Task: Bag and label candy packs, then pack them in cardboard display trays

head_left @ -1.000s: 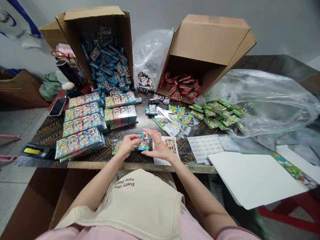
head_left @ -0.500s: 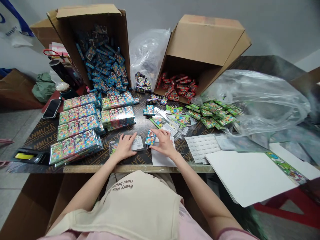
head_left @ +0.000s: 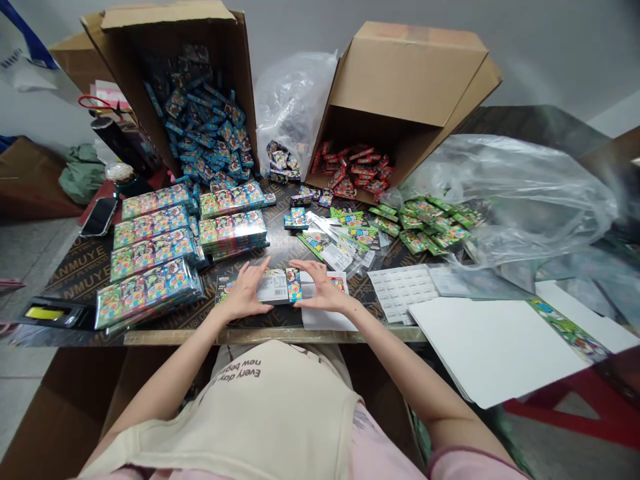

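A flat pale pack with a barcode [head_left: 273,287] lies near the table's front edge. My left hand [head_left: 244,293] grips its left end, thumb at the near edge and fingers at the far edge; the palm hides that part. Up against the pack's right end stands a small blue printed box [head_left: 295,285]. My right hand [head_left: 323,291] holds this box between thumb and fingers. Beneath the right hand lies a white sheet [head_left: 330,321], mostly covered. A dark printed card [head_left: 223,287] shows to the left of my left hand.
Wrapped multi-packs [head_left: 150,293] are stacked at left. Behind stand a carton [head_left: 245,87] of blue boxes and another carton [head_left: 400,80] with red ones. Green packets [head_left: 430,223], a label sheet [head_left: 403,293] and white boards [head_left: 500,347] lie to the right.
The blue box passed from between both hands into my right hand, then moved left against the pale pack. My left hand let go of the box and took hold of the pack.
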Demonstrator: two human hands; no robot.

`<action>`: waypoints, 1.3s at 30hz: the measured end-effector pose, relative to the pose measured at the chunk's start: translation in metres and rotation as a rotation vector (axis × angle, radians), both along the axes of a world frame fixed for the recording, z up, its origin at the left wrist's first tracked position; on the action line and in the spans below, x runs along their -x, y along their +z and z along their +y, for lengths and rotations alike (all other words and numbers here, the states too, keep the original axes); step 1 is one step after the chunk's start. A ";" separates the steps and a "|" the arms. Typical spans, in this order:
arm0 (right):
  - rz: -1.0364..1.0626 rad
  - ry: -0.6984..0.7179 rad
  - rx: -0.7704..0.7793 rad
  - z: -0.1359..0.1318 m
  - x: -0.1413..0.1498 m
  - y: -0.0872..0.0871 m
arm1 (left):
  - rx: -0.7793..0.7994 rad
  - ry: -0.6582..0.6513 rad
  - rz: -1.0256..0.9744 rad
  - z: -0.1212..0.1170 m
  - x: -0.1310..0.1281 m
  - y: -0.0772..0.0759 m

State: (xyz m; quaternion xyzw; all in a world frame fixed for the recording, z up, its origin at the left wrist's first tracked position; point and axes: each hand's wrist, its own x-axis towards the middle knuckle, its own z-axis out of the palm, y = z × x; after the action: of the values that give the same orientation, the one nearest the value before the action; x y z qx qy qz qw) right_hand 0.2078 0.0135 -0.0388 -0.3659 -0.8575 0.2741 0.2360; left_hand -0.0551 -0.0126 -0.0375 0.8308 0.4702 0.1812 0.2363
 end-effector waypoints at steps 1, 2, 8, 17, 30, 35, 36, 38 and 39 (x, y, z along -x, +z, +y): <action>0.013 -0.058 -0.027 -0.001 0.002 0.000 | -0.001 0.027 -0.008 0.001 0.000 0.001; 0.027 -0.124 -0.052 -0.003 0.004 -0.001 | -0.005 0.061 -0.014 0.001 0.000 0.002; 0.147 -0.066 0.057 -0.015 0.020 0.007 | -0.010 0.138 -0.028 0.001 -0.001 0.002; 0.275 -0.144 0.017 0.039 0.038 0.022 | -0.013 0.381 -0.226 0.003 -0.006 -0.010; -0.283 -0.540 -0.290 0.196 0.029 0.019 | 0.041 0.247 0.009 -0.003 -0.013 -0.027; -0.461 -0.552 -0.209 0.247 0.017 0.021 | 0.115 0.197 0.025 -0.006 -0.022 -0.030; -0.448 -0.539 -0.219 0.241 0.019 0.022 | 0.126 0.239 -0.042 -0.004 -0.022 -0.028; -0.412 -0.507 -0.248 0.212 0.029 0.023 | 0.178 0.342 -0.263 0.002 -0.023 -0.020; -0.380 -0.473 -0.279 0.191 0.036 0.023 | 0.226 0.397 -0.412 0.006 -0.025 -0.015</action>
State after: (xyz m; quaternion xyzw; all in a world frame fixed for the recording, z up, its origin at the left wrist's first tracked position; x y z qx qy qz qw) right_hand 0.1720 0.2044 -0.0155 -0.5635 -0.8068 0.0183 0.1766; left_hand -0.0304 -0.0067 -0.0520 0.6369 0.5826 0.3351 0.3777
